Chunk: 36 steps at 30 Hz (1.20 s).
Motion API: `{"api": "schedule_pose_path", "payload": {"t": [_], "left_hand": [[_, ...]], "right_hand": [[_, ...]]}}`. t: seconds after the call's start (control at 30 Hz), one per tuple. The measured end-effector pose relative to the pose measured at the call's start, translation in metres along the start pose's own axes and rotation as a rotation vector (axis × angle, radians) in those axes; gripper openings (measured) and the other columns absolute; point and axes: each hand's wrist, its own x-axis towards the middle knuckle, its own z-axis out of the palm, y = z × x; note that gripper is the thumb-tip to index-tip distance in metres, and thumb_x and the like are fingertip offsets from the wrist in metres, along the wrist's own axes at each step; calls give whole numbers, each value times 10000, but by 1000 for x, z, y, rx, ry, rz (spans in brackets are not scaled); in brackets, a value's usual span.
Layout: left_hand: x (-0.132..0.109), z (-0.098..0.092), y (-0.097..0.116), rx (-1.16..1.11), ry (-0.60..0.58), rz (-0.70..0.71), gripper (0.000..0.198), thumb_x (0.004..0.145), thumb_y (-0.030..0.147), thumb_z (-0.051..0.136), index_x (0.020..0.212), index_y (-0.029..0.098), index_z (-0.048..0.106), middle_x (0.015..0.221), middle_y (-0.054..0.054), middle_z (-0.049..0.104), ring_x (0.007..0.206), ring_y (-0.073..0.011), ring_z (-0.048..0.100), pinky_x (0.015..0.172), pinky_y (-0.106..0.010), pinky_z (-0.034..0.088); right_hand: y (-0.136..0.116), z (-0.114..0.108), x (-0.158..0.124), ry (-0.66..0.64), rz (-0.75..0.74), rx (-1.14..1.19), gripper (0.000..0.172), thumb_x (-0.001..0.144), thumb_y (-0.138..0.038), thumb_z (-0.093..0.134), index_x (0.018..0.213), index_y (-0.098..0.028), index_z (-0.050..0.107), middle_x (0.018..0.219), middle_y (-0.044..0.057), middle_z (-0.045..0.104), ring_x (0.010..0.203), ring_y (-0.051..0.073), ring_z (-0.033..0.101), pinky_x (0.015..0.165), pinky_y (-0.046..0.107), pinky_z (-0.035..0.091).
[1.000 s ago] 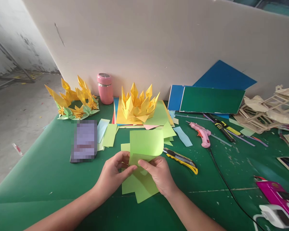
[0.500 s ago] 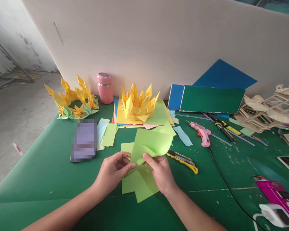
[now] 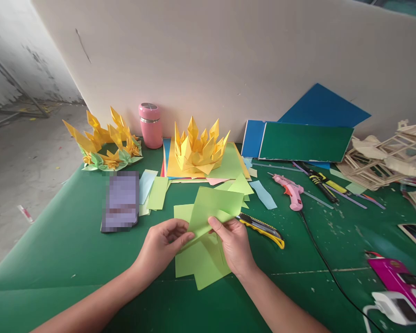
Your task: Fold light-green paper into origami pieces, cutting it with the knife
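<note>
My left hand [image 3: 162,247] and my right hand [image 3: 234,245] both pinch one light green paper sheet [image 3: 215,206], bent over on itself above the green table [image 3: 55,249]. The left fingers grip its near left corner, the right thumb and fingers its lower edge. Under my hands lies a small pile of light green sheets [image 3: 201,266]. A yellow utility knife [image 3: 263,227] lies just right of my right hand.
Yellow paper crowns [image 3: 199,148] [image 3: 104,141] stand at the back beside a pink flask [image 3: 150,126]. A pink glue gun [image 3: 291,192] with its black cord [image 3: 324,259], blue and green boards [image 3: 305,143], wooden frames [image 3: 384,157] and a magenta device [image 3: 398,282] fill the right.
The upright curl of the green sheet has been brought down and flattened toward the table, the right hand moving up along its edge.
</note>
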Motion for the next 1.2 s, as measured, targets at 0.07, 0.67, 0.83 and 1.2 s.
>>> {"api": "schedule_pose_path", "payload": {"t": [0.07, 0.67, 0.83, 1.2], "left_hand": [[0, 0, 0, -11, 16, 28, 186, 709, 342, 689, 775, 191, 602, 628, 14, 616, 555, -126, 576, 517, -213, 497], [-1, -4, 2, 199, 26, 260, 132, 767, 308, 658, 845, 234, 735, 814, -41, 708, 585, -138, 615, 566, -227, 532], [-2, -4, 3, 182, 46, 251, 121, 748, 275, 667, 836, 237, 740, 802, -38, 710, 597, -143, 608, 609, -244, 543], [3, -6, 7, -61, -57, 32, 227, 680, 309, 718, 888, 231, 764, 842, -46, 710, 700, -163, 626, 617, -254, 572]], "right_hand": [[0, 1, 0, 10, 12, 5, 292, 558, -436, 839, 661, -193, 714, 641, 16, 695, 570, 147, 587, 582, 286, 492], [-1, 0, 2, 3, 52, 41, 309, 543, -436, 850, 649, -186, 703, 606, 3, 676, 554, 134, 573, 570, 278, 486], [-1, 0, 2, -6, 60, 44, 301, 547, -425, 853, 659, -185, 709, 613, 0, 680, 561, 131, 576, 586, 280, 486], [-4, -3, 1, -69, 5, -12, 309, 602, -445, 819, 749, -192, 720, 687, 12, 699, 602, 142, 591, 593, 277, 489]]}}
